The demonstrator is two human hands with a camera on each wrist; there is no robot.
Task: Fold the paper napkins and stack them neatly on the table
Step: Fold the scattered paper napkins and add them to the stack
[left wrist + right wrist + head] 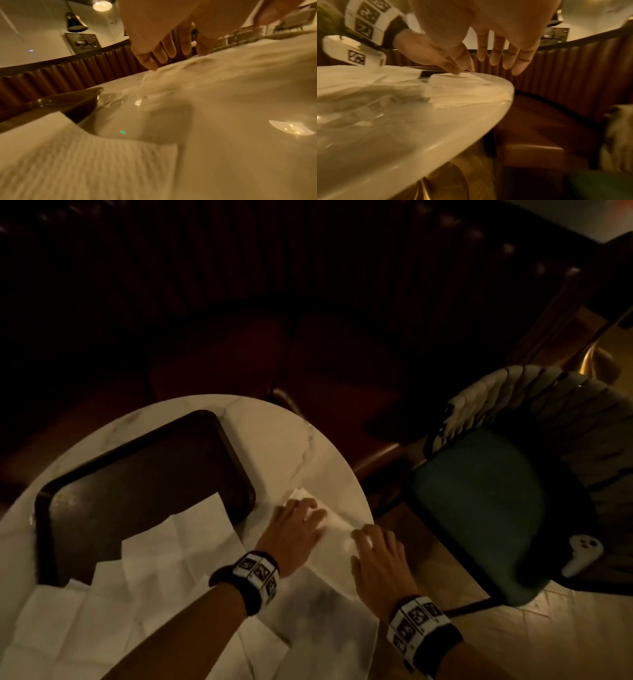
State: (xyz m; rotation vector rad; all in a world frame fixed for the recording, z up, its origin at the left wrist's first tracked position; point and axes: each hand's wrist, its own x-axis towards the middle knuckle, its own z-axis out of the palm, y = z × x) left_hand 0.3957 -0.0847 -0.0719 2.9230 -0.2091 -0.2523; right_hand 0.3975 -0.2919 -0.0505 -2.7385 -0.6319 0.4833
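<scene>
A folded white napkin (337,522) lies near the right edge of the round marble table (274,422). My left hand (313,513) rests flat on its left part, fingers straight. My right hand (363,535) touches its right end near the table rim. In the right wrist view the right hand (496,63) has its fingers spread and straight just above the folded napkin (458,92), while the left hand's fingertips (452,69) press on the napkin's top. In the left wrist view the left hand (154,63) points down onto the blurred paper (171,79). Several unfolded napkins (171,559) lie spread at lower left.
A dark brown tray (137,474) sits on the table's left half, with the unfolded napkins overlapping its near edge. A teal-seated chair (479,501) stands close on the right with a white controller (582,553) on it. A dark red booth bench (308,354) curves behind the table.
</scene>
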